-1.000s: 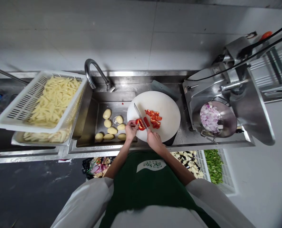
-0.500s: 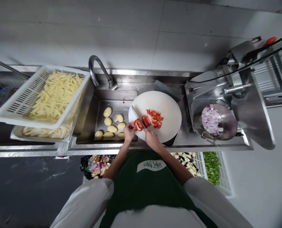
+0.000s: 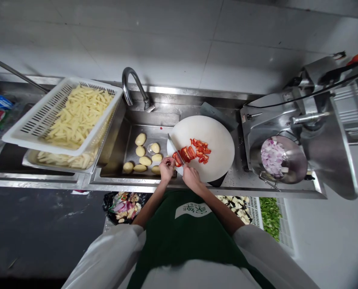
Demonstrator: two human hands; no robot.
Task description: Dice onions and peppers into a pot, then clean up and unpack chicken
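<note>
A round white cutting board (image 3: pixel 216 160) lies over the right part of the sink. On it are slices of red pepper (image 3: pixel 186 154) at the left and a pile of smaller red pieces (image 3: pixel 203 151) near the middle. My right hand (image 3: pixel 192 178) is closed round the handle of a knife (image 3: pixel 175 147), whose blade points up and left across the pepper. My left hand (image 3: pixel 167 167) pinches the left end of the red pepper at the board's left edge, just left of the blade.
Several peeled potatoes (image 3: pixel 145 161) lie in the sink under the faucet (image 3: pixel 132 82). A white basket (image 3: pixel 20 138) of potato strips stands at left. Chopped onion fills part of a metal pot (image 3: pixel 296 162) at right. Crates and scraps are below the counter.
More cut red slices lie to the right of the blade, and the piece at my left hand is shorter. The view has shifted and tilted slightly.
</note>
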